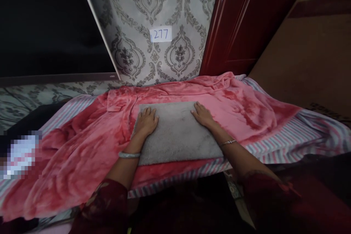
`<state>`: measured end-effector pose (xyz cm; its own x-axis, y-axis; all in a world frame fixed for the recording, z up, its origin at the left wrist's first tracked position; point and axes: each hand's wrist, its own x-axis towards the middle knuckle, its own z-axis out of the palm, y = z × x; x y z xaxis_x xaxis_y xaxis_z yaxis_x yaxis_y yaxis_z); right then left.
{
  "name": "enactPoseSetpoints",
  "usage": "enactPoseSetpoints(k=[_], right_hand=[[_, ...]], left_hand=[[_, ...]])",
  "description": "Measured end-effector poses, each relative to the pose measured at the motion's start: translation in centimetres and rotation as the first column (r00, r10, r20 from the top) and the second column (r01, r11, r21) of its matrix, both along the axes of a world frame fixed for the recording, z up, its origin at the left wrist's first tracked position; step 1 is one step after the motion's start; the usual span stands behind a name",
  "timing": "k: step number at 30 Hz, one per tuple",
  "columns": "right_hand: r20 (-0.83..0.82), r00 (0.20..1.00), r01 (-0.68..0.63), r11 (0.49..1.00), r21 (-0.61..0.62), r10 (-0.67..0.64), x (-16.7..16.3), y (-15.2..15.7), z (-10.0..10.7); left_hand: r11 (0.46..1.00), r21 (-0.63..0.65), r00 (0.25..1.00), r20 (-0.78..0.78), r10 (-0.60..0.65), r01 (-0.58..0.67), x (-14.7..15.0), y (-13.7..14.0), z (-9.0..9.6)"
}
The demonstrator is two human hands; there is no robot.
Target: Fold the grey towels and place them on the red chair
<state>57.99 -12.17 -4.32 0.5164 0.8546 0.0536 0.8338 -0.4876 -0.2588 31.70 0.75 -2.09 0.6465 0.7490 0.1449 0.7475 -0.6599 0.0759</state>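
Observation:
A grey plush mat point(178, 135), roughly rectangular, lies flat before me on a pink-red fleece blanket point(90, 161). My left hand point(147, 121) rests palm down on the mat's left side, its fingers stretched out and pointing away from me. On the mat's upper right edge lies my right hand point(203, 114), also flat with the fingers extended. Neither hand grasps anything. The blanket is rumpled to the left and bunched along the back.
Beneath the blanket a striped cloth point(296, 135) shows at the sides and front edge. A dark screen point(52, 25) stands at the back left. Behind are a patterned wall with a "277" paper label point(161, 34), a dark red door point(236, 22) and a large cardboard box point(309, 55).

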Motion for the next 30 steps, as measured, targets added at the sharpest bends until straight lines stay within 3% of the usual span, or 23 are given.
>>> enactPoseSetpoints(k=[3, 5, 8, 12, 18, 25, 30], right_hand=[[0.043, 0.999, -0.011, 1.000, 0.019, 0.010, -2.5, -1.1, 1.4], [0.076, 0.986, -0.151, 0.987, 0.058, 0.146, -5.6, -2.1, 1.9], [0.070, 0.910, -0.411, 0.910, 0.048, 0.408, -10.8, -3.6, 1.8], [0.067, 0.869, -0.493, 0.870, 0.020, 0.491, -14.6, -4.7, 0.6], [0.067, 0.887, -0.458, 0.889, 0.017, 0.456, -12.2, -6.1, -0.1], [0.091, 0.959, -0.271, 0.962, 0.020, 0.268, -6.9, -10.5, -1.8], [0.065, 0.978, -0.199, 0.979, 0.039, 0.196, -5.3, -12.0, -2.6]], left_hand=[[1.000, 0.004, 1.000, 0.006, -0.006, 0.006, 0.0, 0.0, 0.0], [1.000, 0.019, 1.000, 0.013, -0.013, 0.013, 0.0, -0.1, 0.0], [0.999, 0.041, 1.000, 0.018, -0.014, 0.013, 0.0, -0.1, 0.0], [0.999, 0.046, 1.000, 0.009, -0.005, 0.005, 0.0, -0.2, -0.1], [1.000, 0.025, 1.000, 0.017, -0.005, 0.005, 0.1, 0.0, -0.3], [1.000, -0.011, 0.997, 0.069, -0.021, 0.022, -0.2, 0.4, -0.8], [0.998, -0.060, 0.995, 0.099, -0.026, 0.032, -0.1, 0.8, -0.6]])
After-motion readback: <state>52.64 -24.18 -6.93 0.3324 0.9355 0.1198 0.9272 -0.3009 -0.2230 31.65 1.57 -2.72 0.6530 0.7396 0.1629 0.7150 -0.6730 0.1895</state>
